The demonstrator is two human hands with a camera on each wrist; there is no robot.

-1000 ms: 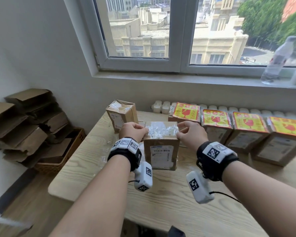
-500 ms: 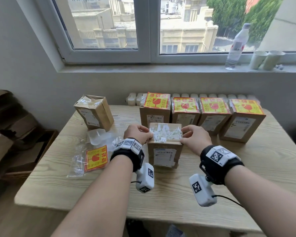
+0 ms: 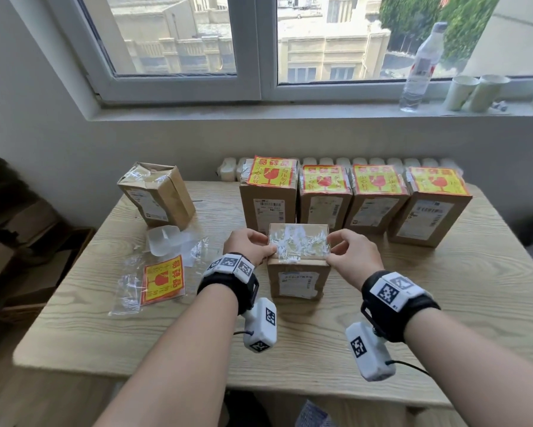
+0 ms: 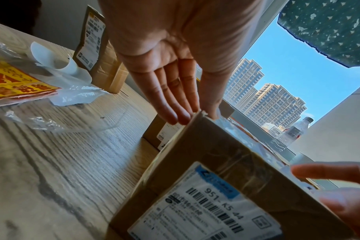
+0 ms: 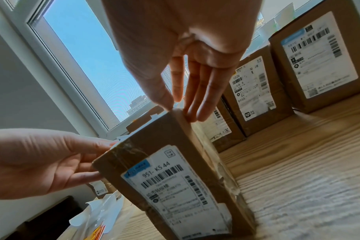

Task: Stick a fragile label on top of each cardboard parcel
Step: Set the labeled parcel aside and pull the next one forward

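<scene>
A brown cardboard parcel (image 3: 299, 282) stands upright mid-table, with crinkled clear tape on its top and no fragile label. My left hand (image 3: 266, 249) pinches its top left edge, thumb on top and fingers down the side. My right hand (image 3: 333, 251) pinches the top right edge the same way. The wrist views show the parcel (image 4: 216, 178) (image 5: 164, 162) from below, with the left hand (image 4: 193, 112) and right hand (image 5: 177, 108) at its upper corners. Red-and-yellow fragile labels (image 3: 162, 280) lie in a clear bag to the left. Several labelled parcels (image 3: 268, 195) line the back.
Another unlabelled parcel (image 3: 157, 195) stands at the back left, with curled white backing paper (image 3: 163, 241) before it. A water bottle (image 3: 419, 63) and paper cups (image 3: 474, 92) sit on the windowsill. Flattened cardboard (image 3: 28, 241) lies left of the wooden table (image 3: 444, 303).
Both hands keep their hold on the parcel's top edges. The head view has drawn back and swung right, bringing the label bag and the whole row into sight.
</scene>
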